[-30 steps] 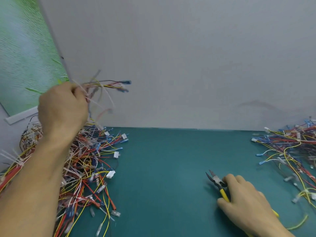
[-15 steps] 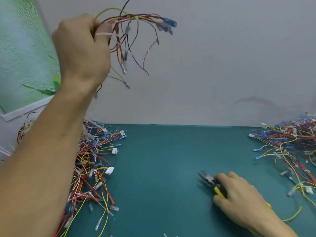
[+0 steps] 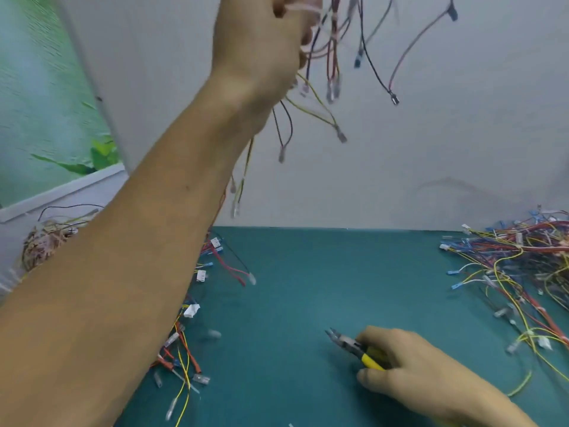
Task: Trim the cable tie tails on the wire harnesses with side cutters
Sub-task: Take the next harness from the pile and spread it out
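Your left hand (image 3: 261, 41) grips a loose multicoloured wire harness (image 3: 335, 72) high up, while your right hand (image 3: 409, 365), below, holds the yellow-handled metal side cutters (image 3: 354, 348) on the teal mat (image 3: 292, 303).

Bare mat (image 3: 308, 288) strip btwn L wire pile (image 3: 184, 349) & R wire pile (image 3: 523, 266); wall (image 3: 400, 167) blocks rear

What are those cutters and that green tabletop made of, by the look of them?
The side cutters in the right hand: dull grey jaws, probably steel; bright yellow handles, likely plastic or rubber sleeves. The tabletop: an even, matt teal surface with no grain, perhaps a rubber or vinyl mat; the picture cannot settle which.
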`<action>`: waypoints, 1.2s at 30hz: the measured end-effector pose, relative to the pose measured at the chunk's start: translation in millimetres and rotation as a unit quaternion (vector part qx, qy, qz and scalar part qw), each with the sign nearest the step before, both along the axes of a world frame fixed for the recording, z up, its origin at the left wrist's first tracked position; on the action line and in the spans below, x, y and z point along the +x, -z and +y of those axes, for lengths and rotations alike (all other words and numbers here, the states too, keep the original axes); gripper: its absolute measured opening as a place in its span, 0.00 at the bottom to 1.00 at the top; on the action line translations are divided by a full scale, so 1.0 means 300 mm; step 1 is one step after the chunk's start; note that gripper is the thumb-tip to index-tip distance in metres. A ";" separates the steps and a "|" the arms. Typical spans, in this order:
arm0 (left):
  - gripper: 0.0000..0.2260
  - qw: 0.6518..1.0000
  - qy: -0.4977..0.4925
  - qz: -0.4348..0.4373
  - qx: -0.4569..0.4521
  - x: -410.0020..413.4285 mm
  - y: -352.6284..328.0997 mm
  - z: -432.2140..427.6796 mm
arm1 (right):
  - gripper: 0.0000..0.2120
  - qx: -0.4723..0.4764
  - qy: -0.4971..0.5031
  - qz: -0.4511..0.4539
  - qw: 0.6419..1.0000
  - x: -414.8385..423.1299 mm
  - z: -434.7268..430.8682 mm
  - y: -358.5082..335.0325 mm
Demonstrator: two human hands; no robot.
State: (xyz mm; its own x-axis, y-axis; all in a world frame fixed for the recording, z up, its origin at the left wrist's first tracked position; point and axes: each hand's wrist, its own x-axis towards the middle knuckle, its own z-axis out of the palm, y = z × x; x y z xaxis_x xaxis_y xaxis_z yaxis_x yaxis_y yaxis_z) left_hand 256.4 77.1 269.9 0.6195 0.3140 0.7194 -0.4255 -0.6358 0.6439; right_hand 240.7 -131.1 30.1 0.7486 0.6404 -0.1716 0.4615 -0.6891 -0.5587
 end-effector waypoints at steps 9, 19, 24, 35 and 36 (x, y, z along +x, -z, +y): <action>0.07 0.948 0.062 0.288 0.118 0.154 0.519 -0.209 | 0.06 0.057 -0.040 0.189 0.980 0.094 -0.205 -0.129; 0.07 0.945 0.080 0.302 0.100 0.012 0.828 -0.300 | 0.08 0.327 0.302 0.267 0.855 0.169 -0.203 -0.056; 0.10 0.948 0.077 0.260 0.165 -0.032 0.862 -0.293 | 0.10 0.318 0.321 0.204 0.868 0.150 -0.170 -0.073; 0.32 0.911 0.076 0.321 0.247 -0.170 0.782 -0.096 | 0.09 0.000 0.319 -0.169 0.933 0.156 -0.186 -0.029; 0.29 0.903 0.054 0.330 0.270 -0.193 0.765 -0.043 | 0.09 0.021 0.299 -0.214 0.930 0.160 -0.192 -0.028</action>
